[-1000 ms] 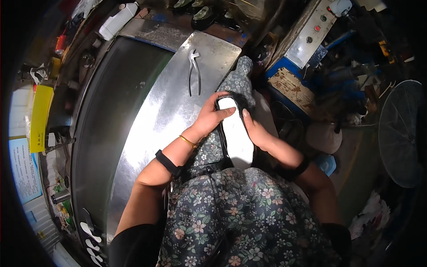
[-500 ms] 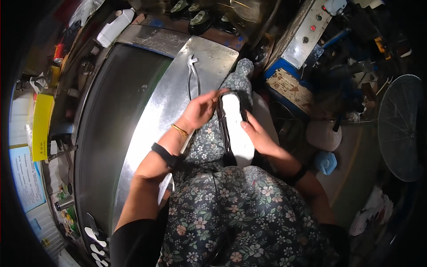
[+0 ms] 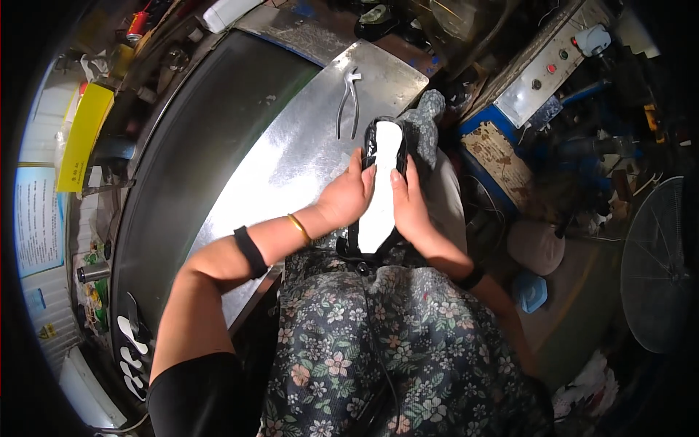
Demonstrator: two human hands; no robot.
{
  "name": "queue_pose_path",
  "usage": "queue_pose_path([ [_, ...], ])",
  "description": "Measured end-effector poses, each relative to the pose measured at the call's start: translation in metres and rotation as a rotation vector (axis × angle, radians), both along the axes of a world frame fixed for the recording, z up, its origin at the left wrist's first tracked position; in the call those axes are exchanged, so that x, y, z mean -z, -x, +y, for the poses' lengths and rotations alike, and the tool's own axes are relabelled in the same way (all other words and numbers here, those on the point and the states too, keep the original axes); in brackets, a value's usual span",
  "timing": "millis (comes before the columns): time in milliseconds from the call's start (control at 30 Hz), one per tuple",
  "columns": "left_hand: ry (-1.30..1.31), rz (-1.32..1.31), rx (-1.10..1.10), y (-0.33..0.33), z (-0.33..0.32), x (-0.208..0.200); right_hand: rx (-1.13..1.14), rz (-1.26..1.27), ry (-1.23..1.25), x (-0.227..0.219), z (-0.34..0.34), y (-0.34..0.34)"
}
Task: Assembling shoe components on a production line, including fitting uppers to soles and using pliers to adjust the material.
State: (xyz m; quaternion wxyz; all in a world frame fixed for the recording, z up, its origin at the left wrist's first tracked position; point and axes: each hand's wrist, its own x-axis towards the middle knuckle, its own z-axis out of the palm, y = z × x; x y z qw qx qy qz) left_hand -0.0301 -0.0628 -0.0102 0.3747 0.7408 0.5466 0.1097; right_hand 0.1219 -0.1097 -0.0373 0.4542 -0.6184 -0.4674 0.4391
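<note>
A black shoe upper (image 3: 370, 138) lies over my lap with its underside facing up, wrapped around a long white insole (image 3: 381, 186). My left hand (image 3: 349, 195) grips its left side, thumb on the white surface. On the opposite side my right hand (image 3: 413, 207) holds it, thumb also against the insole and fingers along the black edge. The toe end points away from me, and the near end rests at my floral apron (image 3: 364, 328). Steel pincers (image 3: 349, 104) with spread handles lie on the shiny metal plate (image 3: 291, 138) just beyond my left hand.
A dark conveyor belt (image 3: 196, 138) runs along my left, with several white-soled shoe pieces (image 3: 131, 357) at its near end. To the right stand a machine with a button panel (image 3: 546, 73), a fan (image 3: 659, 269) and a light blue container (image 3: 530, 293). Dark shoes (image 3: 378, 22) sit at the back.
My left hand has come down from the toe end to the shoe upper's left side. The upper is now held more upright between both hands, and the view has shifted.
</note>
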Motion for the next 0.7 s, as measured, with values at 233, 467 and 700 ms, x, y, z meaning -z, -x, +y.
queue_pose_path([
  [233, -0.127, -0.454, -0.186, -0.015, 0.001, 0.035, -0.033, -0.101, -0.051, -0.007, -0.004, -0.015],
  [467, 0.812, -0.826, -0.248, -0.055, 0.099, 0.018, 0.085, 0.323, 0.489, -0.023, 0.095, -0.07],
  [700, -0.03, -0.04, -0.122, -0.047, 0.085, 0.005, -0.049, -1.061, 0.031, -0.064, 0.098, -0.016],
])
